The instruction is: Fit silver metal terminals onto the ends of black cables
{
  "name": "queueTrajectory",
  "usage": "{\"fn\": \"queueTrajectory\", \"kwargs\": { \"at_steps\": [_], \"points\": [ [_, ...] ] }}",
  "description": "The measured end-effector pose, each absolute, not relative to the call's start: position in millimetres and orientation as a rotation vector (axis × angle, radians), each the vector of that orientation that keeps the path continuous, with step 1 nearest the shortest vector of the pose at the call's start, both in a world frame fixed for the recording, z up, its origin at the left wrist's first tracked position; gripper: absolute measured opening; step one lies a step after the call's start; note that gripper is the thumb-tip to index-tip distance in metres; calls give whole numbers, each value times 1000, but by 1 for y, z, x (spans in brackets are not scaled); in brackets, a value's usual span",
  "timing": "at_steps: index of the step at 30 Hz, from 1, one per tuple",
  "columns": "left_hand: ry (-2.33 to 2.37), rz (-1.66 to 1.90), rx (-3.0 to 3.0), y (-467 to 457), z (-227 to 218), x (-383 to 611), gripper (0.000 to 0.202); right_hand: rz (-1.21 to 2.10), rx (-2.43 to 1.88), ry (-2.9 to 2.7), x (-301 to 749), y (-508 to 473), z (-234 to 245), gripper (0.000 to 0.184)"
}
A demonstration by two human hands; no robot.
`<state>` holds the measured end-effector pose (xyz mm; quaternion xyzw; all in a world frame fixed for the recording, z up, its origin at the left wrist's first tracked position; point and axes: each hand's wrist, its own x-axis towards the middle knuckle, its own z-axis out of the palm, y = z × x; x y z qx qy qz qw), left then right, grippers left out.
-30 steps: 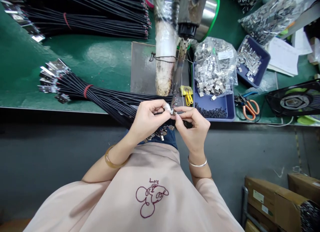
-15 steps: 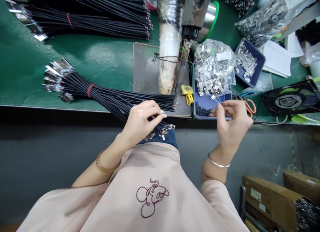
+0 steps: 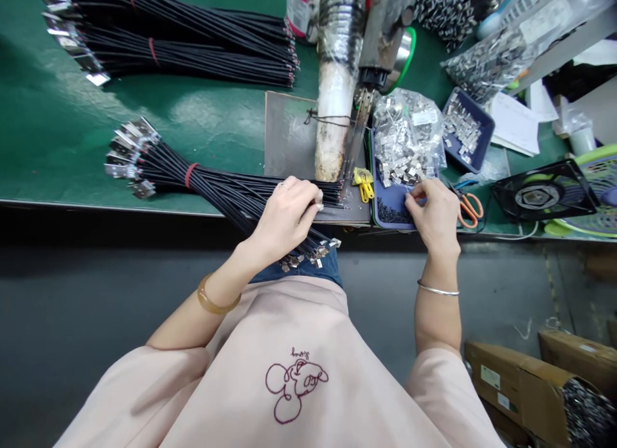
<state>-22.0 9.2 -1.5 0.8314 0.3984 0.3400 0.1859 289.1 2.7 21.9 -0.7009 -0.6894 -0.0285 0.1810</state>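
My left hand (image 3: 290, 213) is closed in a pinch at the table's front edge, on a black cable (image 3: 335, 206) whose stripped end points right from the fingertips. Under and beside this hand lies a bundle of black cables (image 3: 216, 181), tied with a red band, metal plugs at its left end. More cable ends with metal plugs (image 3: 318, 252) hang over my lap. My right hand (image 3: 434, 210) is closed, fingertips together above the front of a blue tray (image 3: 398, 197); whatever it pinches is too small to make out. Small black parts (image 3: 390, 211) and a bag of metal connector shells (image 3: 407, 139) lie in that tray.
A soldering tool (image 3: 361, 120) and a wrapped white duct (image 3: 332, 123) hang over a grey board (image 3: 289, 133). Yellow clips (image 3: 364, 184) lie by the tray. To the right are orange-handled scissors (image 3: 470, 210), a fan (image 3: 544, 191) and a second blue tray (image 3: 482, 143).
My right hand has turned and moved slightly left, its fingertips now lower over the tray's front. My left hand has shifted a little, and a cable end now shows beyond its fingers.
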Motion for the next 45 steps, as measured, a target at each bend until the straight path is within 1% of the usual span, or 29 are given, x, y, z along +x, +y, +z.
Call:
{"fn": "queueTrajectory", "kwargs": {
  "at_steps": [3,7,10,13,16,18,22,30,34,37,39,41,45],
  "points": [
    [949,1020,2163,5,7,-28,7,-54,-1866,-1811,275,-6,25,19],
    [697,953,2244,1,14,-24,15,154,-1624,-1597,232,-29,32,19],
    [797,939,2463,-3,12,-16,25,179,-1486,-1552,197,-46,32,13],
    [969,1008,2520,-9,4,-8,26,161,-1390,-1562,176,-53,22,5],
    [1062,1102,2239,-11,-2,-3,14,389,-1390,-1519,169,-52,10,6],
    [1052,1075,1972,-10,-1,-2,8,570,-1390,-1482,167,-49,3,8],
    [993,965,1656,-5,4,-3,11,739,-1351,-1423,165,-45,-3,6],
    [893,929,1616,-1,4,-8,10,820,-1294,-1374,163,-44,0,6],
    [894,901,1578,0,6,-10,14,837,-1301,-1346,161,-44,-4,6],
    [840,870,1598,3,8,-14,16,985,-1263,-1287,161,-42,-10,11],
    [799,844,1621,4,9,-16,13,1090,-1223,-1262,162,-41,-12,16],
    [807,852,1575,4,9,-15,9,1055,-1240,-1244,163,-43,-10,14],
    [902,941,1401,0,6,-8,10,768,-1334,-1277,165,-50,0,6]
  ]
}}
